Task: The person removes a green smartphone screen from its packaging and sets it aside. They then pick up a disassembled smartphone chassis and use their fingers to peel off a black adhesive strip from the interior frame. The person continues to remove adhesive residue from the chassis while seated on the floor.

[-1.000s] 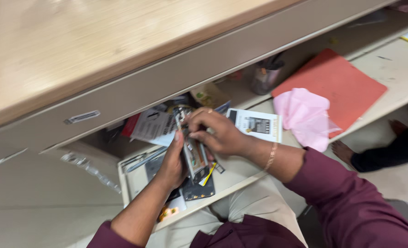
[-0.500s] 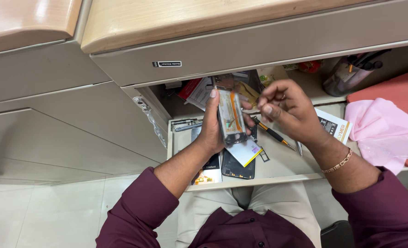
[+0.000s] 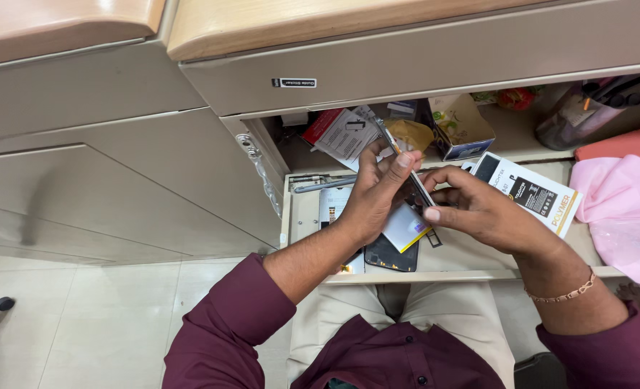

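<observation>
My left hand (image 3: 374, 198) grips a thin dark phone (image 3: 411, 180) that is turned edge-on, fingers wrapped over its upper part. My right hand (image 3: 478, 212) pinches the phone's lower end between thumb and fingers. Both hands hover over a pull-out tray (image 3: 471, 274) under the desk. Beneath the phone lie a white battery pack with a yellow edge (image 3: 404, 229) and a dark flat panel (image 3: 390, 257), partly hidden by my left hand.
A white, black and orange box (image 3: 535, 196) lies right of my hands, beside a pink bag (image 3: 623, 212) and a red folder (image 3: 623, 144). Papers (image 3: 343, 133), a small carton (image 3: 460, 128) and a pen cup (image 3: 576, 115) sit behind. Beige cabinet doors (image 3: 118, 180) stand at left.
My right hand has dropped from the phone's top to its lower end. The phone has turned from face-on to edge-on. The view has shifted a little to the right.
</observation>
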